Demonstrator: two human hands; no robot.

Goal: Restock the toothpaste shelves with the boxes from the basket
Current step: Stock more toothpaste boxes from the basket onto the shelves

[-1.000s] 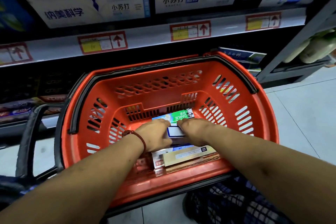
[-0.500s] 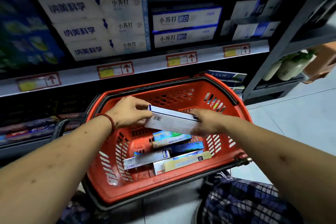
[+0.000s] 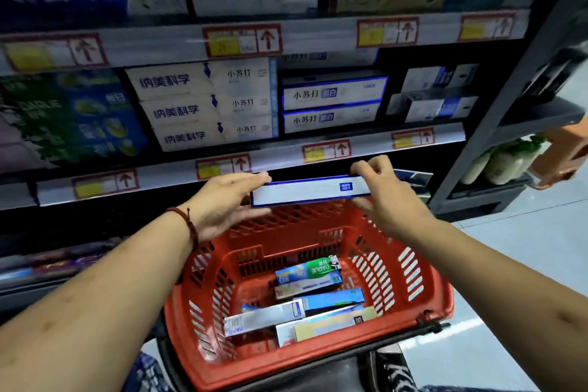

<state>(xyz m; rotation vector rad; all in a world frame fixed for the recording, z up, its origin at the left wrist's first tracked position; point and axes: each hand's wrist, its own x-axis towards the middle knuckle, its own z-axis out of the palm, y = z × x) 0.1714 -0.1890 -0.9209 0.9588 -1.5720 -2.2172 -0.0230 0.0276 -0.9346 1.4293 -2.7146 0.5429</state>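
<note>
While you held the box [image 3: 310,189] level btwn both hands, it hung over the far rim of the basket [image 3: 444,299], just below the front rail of the shelf [image 3: 276,161]. It was clear of the basket, prob. so it could go straight up and in. Your left hand [image 3: 229,197] had its fingers nearly straight, pressed flat vs. the box's left end w/ the thumb under. Your right hand [image 3: 389,197] had its fingers curled over the top edge at the right end, pinching it. That end-to-end hold likely put the long face toward the shelf for lining up. A matching blue-and-white stack [image 3: 332,97] sat on that shelf, so that was prob. the spot. Several other boxes [image 3: 307,275] lay loose in the basket bottom, so restocking was far from done.
</note>
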